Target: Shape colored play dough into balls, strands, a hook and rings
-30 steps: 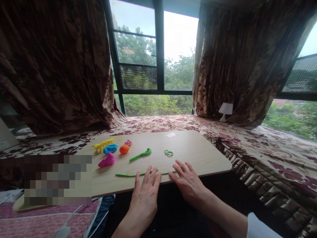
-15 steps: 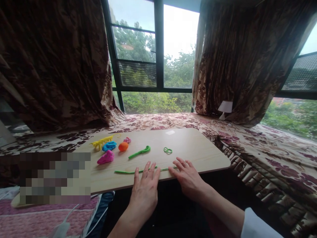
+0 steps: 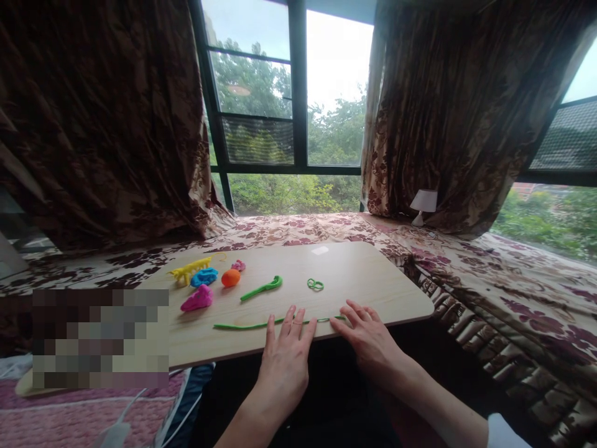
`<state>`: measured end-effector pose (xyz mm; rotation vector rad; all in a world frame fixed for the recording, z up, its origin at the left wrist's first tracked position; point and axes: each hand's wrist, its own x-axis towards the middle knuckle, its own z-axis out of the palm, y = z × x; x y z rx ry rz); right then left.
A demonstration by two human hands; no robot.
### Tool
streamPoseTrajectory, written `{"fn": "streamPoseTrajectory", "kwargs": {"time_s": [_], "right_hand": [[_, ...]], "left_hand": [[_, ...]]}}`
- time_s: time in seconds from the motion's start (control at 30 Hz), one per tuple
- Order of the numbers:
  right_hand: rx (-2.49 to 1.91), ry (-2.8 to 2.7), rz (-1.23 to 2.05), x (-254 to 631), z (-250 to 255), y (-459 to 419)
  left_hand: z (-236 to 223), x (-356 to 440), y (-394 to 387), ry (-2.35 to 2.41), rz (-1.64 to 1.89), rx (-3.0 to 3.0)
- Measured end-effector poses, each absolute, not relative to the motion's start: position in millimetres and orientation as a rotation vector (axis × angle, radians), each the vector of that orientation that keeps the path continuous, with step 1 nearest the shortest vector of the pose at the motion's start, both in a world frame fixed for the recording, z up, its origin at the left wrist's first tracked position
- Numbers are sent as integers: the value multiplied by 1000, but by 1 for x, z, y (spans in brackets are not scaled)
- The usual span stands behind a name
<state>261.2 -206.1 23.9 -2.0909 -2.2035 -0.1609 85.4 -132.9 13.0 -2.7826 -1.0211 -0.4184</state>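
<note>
A long thin green clay strand (image 3: 237, 326) lies along the near edge of the wooden board (image 3: 373, 274). My left hand (image 3: 285, 354) rests with spread fingers across the middle of the strand. On its right part, the fingertips of my right hand (image 3: 366, 333) lie stretched out and flat. Beyond my hands are a green hooked clay piece (image 3: 262, 289) and small joined green rings (image 3: 315, 284). To the left sit an orange clay ball (image 3: 230, 278), a magenta lump (image 3: 198, 298), a blue piece (image 3: 204, 277), a yellow many-legged figure (image 3: 190, 270) and a small pink piece (image 3: 238, 266).
A blurred patch (image 3: 100, 339) covers the board's left end. A pink quilted cover (image 3: 84, 414) with a white cable lies at lower left. Behind the board, a flowered cloth (image 3: 298, 227) covers the window ledge, where a small white lamp (image 3: 424, 202) stands.
Both hands have slid to the right along the green strand, fingers still spread. More of the strand shows to the left of my left hand. The other clay pieces stay in place.
</note>
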Motion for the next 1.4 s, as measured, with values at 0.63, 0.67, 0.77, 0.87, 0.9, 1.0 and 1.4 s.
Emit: {"fn": "streamPoseTrajectory", "kwargs": {"time_s": [0.63, 0.67, 0.77, 0.87, 0.9, 1.0, 1.4], "right_hand": [[-1988, -1956, -63, 286, 40, -171], [-1960, -1937, -62, 286, 40, -170], [-1886, -1837, 3, 286, 41, -174], [-1788, -1741, 106, 284, 44, -178], [-1745, -1718, 134, 283, 45, -179], [-1608, -1671, 190, 278, 53, -178], [-1237, -1496, 391, 263, 84, -200]], "left_hand": [[47, 88, -104, -1002, -647, -2715], [48, 87, -103, -1002, -649, -2709], [48, 86, -102, -998, -659, -2713], [47, 87, -105, -985, -721, -2764], [47, 89, -107, -973, -756, -2795], [48, 96, -112, -912, -865, -2932], [64, 66, -134, -1584, -1973, -3391]]}}
